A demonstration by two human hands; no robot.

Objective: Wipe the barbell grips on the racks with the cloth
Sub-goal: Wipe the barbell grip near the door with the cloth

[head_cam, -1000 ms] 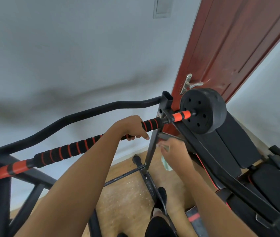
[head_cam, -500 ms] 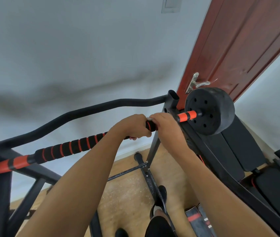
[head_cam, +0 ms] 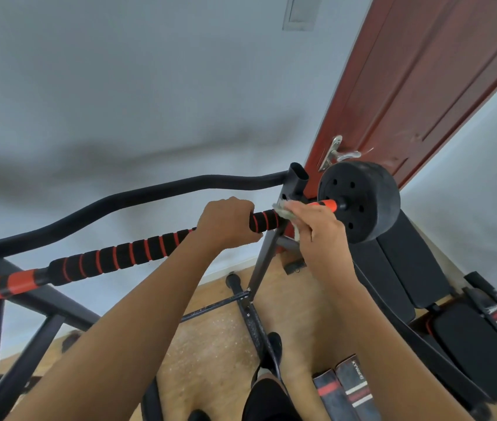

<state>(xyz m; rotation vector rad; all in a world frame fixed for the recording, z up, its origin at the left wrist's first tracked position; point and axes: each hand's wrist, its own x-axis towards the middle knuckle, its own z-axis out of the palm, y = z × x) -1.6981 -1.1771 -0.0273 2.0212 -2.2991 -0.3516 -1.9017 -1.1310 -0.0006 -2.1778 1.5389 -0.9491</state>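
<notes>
Right hand (head_cam: 320, 235) holds the cloth (head_cam: 283, 211) pressed on the barbell grip (head_cam: 138, 250), beside the rack post (head_cam: 267, 259) and near the weight plate (head_cam: 362, 202). Left hand (head_cam: 226, 223) grips the same grip tight. I think I am wiping this end. Next I should slide the cloth along.

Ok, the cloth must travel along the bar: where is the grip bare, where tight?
Bare: the long striped grip between the left hand and the far orange sleeve. Tight: the short stretch between the hands, and around the right hand and cloth, by the rack post and weight plate.
</notes>
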